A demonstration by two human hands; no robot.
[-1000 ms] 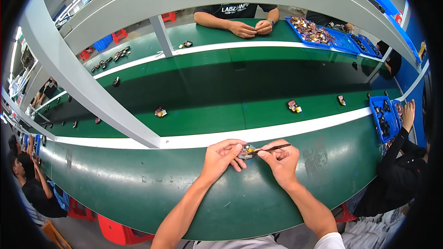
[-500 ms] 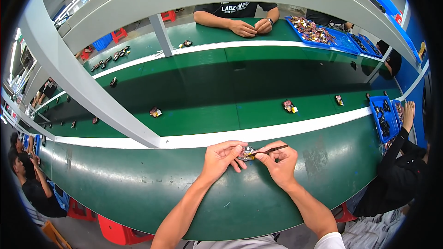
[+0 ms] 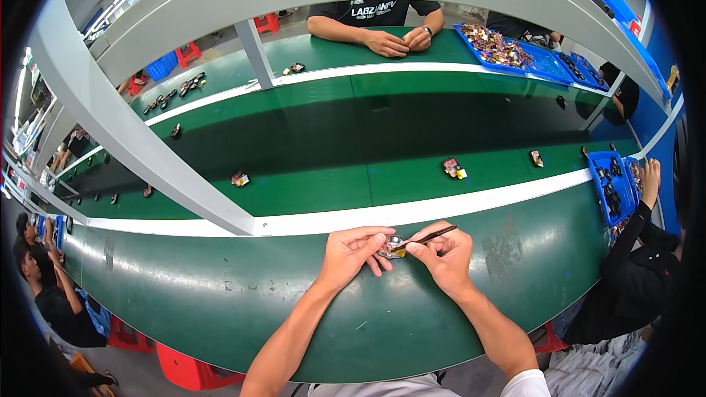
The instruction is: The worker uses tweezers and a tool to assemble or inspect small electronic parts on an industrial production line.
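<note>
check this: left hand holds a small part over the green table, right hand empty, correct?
The right hand isn't empty: the head view shows it holding a thin dark tool. The left hand does hold a small part over the green table.

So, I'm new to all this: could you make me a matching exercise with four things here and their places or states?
Things
1. Left hand
2. Right hand
3. Heaped blue tray
4. Large grey post

Places or states
A. On the far bench
B. Holding a thin dark tool
C. Its foot at the white strip
D. Holding a small part

Pairs: 1-D, 2-B, 3-A, 4-C
</note>
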